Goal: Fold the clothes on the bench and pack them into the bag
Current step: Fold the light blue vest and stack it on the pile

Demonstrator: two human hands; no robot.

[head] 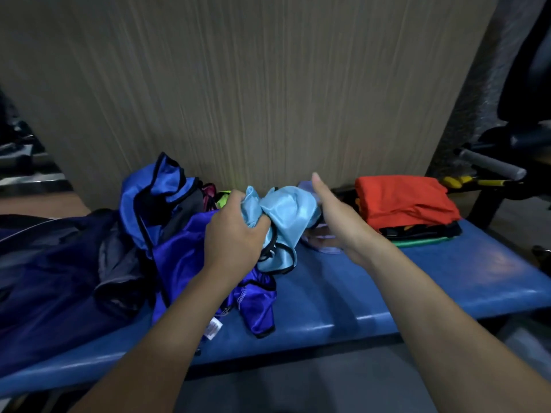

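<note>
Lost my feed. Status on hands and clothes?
Left hand grips light blue garment, unfolded. Right hand open beside it. Folded orange stack on bench. Nothing blocking.

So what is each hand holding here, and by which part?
The left hand grips the light blue garment by a bunched edge at its left side. The right hand is open, holding nothing.

The blue tabletop lies bare at its front, between a heap of blue garments on the left and a folded stack topped in orange on the right. A dark bag fills the far left end. A wood-grain wall closes off the back edge.
</note>
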